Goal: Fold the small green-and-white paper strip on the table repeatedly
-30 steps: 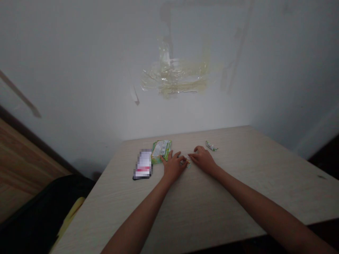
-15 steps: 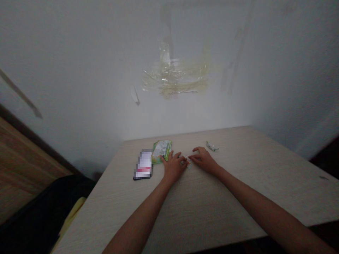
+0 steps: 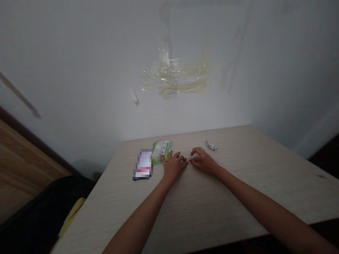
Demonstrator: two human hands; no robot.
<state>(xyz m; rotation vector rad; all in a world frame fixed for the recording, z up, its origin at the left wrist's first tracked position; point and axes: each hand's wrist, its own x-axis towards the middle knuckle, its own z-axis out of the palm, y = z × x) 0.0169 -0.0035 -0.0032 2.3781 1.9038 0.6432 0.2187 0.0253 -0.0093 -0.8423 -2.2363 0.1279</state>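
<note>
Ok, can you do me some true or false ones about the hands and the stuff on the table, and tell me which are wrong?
1. The phone lies left of the green packet. True.
2. The left hand is on the phone. False: it is right of the phone, with fingertips at a small bit.
3. The small bit is between the two hands. True.
4. The shiny tape is on the table. False: it is on the wall.
5. A crumpled scrap lies near the right hand. True.

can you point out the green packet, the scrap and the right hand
Green packet [image 3: 161, 150], head view: its pale printed panel
Scrap [image 3: 211, 146], head view: its crumpled middle
Right hand [image 3: 203, 161], head view: back of the hand
</note>
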